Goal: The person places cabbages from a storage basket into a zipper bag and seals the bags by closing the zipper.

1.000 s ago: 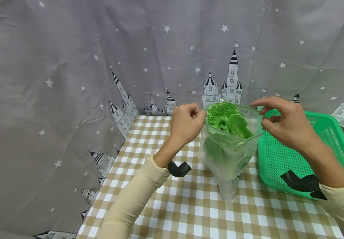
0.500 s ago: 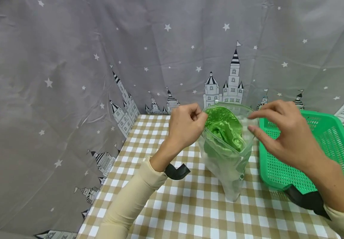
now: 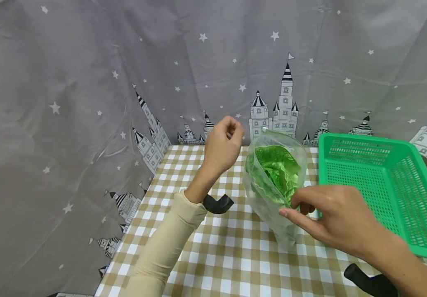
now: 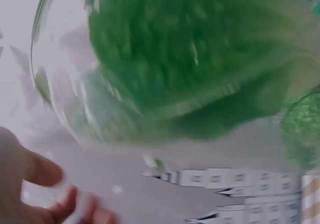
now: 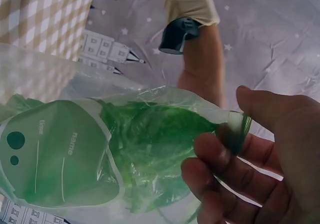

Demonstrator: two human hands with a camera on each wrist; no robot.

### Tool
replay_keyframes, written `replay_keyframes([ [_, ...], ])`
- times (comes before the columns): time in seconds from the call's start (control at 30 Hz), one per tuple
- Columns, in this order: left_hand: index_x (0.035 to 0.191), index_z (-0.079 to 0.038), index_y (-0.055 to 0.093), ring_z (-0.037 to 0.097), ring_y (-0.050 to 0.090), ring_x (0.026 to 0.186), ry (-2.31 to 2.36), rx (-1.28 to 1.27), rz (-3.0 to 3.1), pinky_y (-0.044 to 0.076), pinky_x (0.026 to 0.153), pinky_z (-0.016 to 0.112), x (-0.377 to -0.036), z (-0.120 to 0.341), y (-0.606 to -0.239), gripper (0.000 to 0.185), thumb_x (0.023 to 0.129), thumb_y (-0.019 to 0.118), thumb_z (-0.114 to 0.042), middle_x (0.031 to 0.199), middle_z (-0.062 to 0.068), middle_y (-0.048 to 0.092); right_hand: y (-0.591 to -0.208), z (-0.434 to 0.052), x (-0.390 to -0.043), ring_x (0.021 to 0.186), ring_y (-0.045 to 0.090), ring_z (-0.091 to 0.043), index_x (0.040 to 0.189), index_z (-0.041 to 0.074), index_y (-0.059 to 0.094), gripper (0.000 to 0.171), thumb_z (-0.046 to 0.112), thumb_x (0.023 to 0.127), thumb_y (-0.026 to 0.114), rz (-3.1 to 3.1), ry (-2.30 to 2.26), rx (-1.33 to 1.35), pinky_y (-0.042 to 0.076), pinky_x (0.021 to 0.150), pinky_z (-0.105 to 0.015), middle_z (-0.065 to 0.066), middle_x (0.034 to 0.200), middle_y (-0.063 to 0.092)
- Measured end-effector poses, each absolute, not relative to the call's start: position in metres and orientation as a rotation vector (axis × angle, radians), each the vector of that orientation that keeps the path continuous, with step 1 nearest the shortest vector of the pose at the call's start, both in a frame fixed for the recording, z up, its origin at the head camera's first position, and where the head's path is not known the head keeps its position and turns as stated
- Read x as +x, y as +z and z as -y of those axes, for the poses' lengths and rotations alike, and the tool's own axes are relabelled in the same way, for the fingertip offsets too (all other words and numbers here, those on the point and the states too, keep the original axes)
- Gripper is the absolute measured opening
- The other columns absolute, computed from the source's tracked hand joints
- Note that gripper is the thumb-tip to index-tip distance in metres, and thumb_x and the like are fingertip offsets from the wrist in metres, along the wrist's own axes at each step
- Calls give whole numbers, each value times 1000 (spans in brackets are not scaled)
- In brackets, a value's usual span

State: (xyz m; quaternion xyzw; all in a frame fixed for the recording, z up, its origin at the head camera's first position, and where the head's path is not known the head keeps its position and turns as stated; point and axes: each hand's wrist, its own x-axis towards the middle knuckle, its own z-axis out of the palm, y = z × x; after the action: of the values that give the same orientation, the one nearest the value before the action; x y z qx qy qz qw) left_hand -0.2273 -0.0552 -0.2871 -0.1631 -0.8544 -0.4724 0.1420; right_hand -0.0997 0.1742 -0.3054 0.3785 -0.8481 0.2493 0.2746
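Observation:
A clear zip bag (image 3: 267, 202) holding a green leafy lettuce (image 3: 278, 163) stands on the checked cloth, its mouth gaping upward. In the right wrist view, the bag's printed green label (image 5: 65, 154) reads "name" and "time". My right hand (image 3: 341, 220) has its fingers curled at the near side of the bag's rim, with the rim between thumb and fingers. My left hand (image 3: 222, 144) is off the bag, just left of its mouth, fingers loosely bent. In the left wrist view, nothing shows between my left fingers (image 4: 45, 174), which lie apart from the bag.
A green perforated plastic basket (image 3: 376, 181) stands right of the bag. White and tan checked cloth (image 3: 220, 255) covers the table. Behind it hangs a grey curtain (image 3: 183, 49) with stars and castles.
My left hand has let go of the bag's rim and drawn slightly left. The right hand has come down and nearer along the rim; the bag mouth has narrowed and turned.

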Motion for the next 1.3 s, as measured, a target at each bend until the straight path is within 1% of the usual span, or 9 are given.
replay_keyframes([
  [0.13,138,-15,48,22,56,112,-1635,-489,2676,43,95,39,-251,60,-300,36,102,46,-21,129,6,57,-304,-178,-101,65,55,6,79,26,63,21,37,96,57,2256,698,1053,44,54,-17,21,75,59],
  [0.3,151,-13,35,23,40,135,-2017,-746,2805,33,108,46,-274,53,-314,45,107,38,-19,150,8,41,-302,-186,-102,67,54,4,81,25,62,10,19,88,65,2275,744,1114,46,59,-16,21,77,57],
  [0.43,143,-9,47,19,50,124,-2186,-804,2730,43,99,39,-285,40,-316,38,105,44,-18,140,5,51,-299,-192,-104,66,53,5,81,28,60,22,11,81,75,2320,772,1118,45,60,-14,23,76,55],
  [0.53,125,-5,58,15,56,103,-2175,-763,2685,47,85,29,-289,34,-316,26,102,53,-17,119,4,60,-298,-195,-105,65,51,5,81,29,60,25,12,81,78,2325,789,1113,43,59,-13,24,75,54],
  [0.77,102,2,57,15,56,84,-2198,-623,2263,49,75,28,-287,48,-313,9,99,56,-7,92,1,59,-290,-223,-116,61,51,6,79,27,64,16,31,94,66,2269,705,1023,42,56,-15,23,72,55],
  [0.93,89,-5,57,10,57,75,-2179,-536,1960,46,66,26,-280,67,-306,8,97,56,-2,80,-1,61,-282,-257,-133,64,55,7,78,20,70,11,13,83,76,2247,647,854,44,59,-16,14,69,63],
  [1.07,88,-8,58,12,59,74,-2137,-640,1965,45,64,24,-270,69,-307,12,96,58,0,79,0,64,-285,-265,-145,72,57,13,91,13,74,26,-5,73,81,2292,697,747,45,67,-11,6,76,70],
  [1.2,89,-5,58,12,59,72,-2120,-644,1952,44,63,23,-268,71,-316,8,95,59,1,79,-1,66,-291,-268,-152,72,57,14,113,9,71,48,-12,71,80,2326,748,701,45,68,-9,0,78,71],
  [1.3,87,-5,59,11,58,69,-2098,-586,1914,44,61,22,-266,76,-322,10,94,61,1,76,-1,67,-293,-273,-156,71,57,13,119,12,69,52,-11,73,79,2354,743,646,43,63,-10,0,76,71],
])
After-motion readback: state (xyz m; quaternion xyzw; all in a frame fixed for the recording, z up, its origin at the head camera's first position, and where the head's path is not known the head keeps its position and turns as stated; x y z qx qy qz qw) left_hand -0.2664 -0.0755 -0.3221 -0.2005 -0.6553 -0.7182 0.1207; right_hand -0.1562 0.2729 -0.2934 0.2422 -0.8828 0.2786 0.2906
